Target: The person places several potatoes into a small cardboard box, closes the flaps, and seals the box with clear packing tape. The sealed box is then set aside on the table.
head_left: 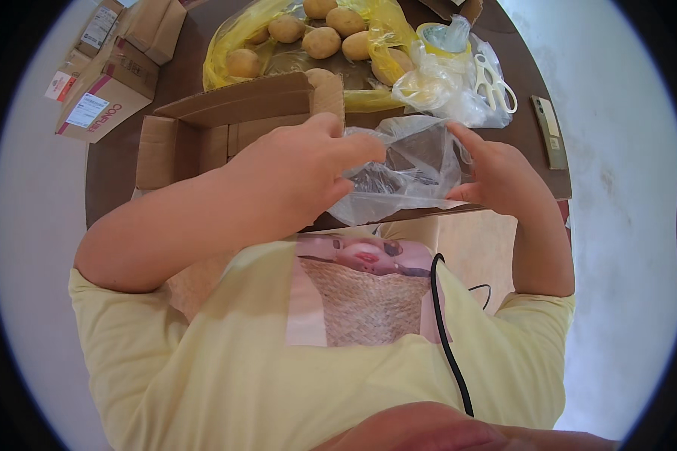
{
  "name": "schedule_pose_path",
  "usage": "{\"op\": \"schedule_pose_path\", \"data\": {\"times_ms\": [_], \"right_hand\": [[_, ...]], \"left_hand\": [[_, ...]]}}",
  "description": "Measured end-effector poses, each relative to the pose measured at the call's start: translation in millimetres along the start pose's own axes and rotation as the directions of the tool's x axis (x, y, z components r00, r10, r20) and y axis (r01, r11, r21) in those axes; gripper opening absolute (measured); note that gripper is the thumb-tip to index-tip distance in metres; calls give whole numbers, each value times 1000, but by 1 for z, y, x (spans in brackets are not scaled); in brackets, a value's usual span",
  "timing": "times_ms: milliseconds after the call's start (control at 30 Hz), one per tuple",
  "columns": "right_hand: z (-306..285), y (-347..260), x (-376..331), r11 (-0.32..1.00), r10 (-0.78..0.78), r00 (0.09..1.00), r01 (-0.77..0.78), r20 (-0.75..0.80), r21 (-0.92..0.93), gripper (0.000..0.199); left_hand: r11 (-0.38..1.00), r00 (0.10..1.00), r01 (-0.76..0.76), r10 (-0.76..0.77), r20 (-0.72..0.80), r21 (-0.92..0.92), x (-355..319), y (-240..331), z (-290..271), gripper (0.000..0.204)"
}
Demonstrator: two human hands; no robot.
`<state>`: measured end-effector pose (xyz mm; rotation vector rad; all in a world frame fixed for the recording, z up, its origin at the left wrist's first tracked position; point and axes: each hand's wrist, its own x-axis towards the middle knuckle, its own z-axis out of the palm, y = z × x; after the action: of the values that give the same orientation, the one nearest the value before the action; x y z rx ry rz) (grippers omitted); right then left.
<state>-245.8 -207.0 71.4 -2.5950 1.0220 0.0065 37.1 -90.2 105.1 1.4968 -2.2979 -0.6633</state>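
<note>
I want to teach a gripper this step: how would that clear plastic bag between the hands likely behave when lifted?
The clear plastic bag is crumpled and folds between the left hand and right hand, so it is probably floppy and very light. Its glossy film looks slippery; a pinch may slide. It seems empty, so it would likely sag.

left hand (308,169): fingers pinched; right hand (496,177): fingers curled, raised

A dark brown round table (113,161) is seen from above, set on a pale, whitish floor (624,188) that is evenly and brightly lit. Closed cardboard boxes (109,90) are stacked at the table's far left edge. Walls and windows cannot be seen.
</note>
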Motion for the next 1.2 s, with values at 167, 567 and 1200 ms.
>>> {"op": "schedule_pose_path", "data": {"times_ms": [167, 567, 1200], "right_hand": [[-5, 5, 7, 919, 58, 992, -97, 112, 382, 81], [-53, 2, 12, 946, -225, 950, 266, -216, 184, 23], [7, -73, 246, 948, -221, 864, 300, 451, -110, 82]], "left_hand": [[996, 999, 29, -32, -32, -87, 12, -16, 9, 37], [664, 911, 411, -295, 287, -624, 18, -11, -2, 46], [642, 869, 486, -285, 404, -593, 31, -13, -7, 46]]}}
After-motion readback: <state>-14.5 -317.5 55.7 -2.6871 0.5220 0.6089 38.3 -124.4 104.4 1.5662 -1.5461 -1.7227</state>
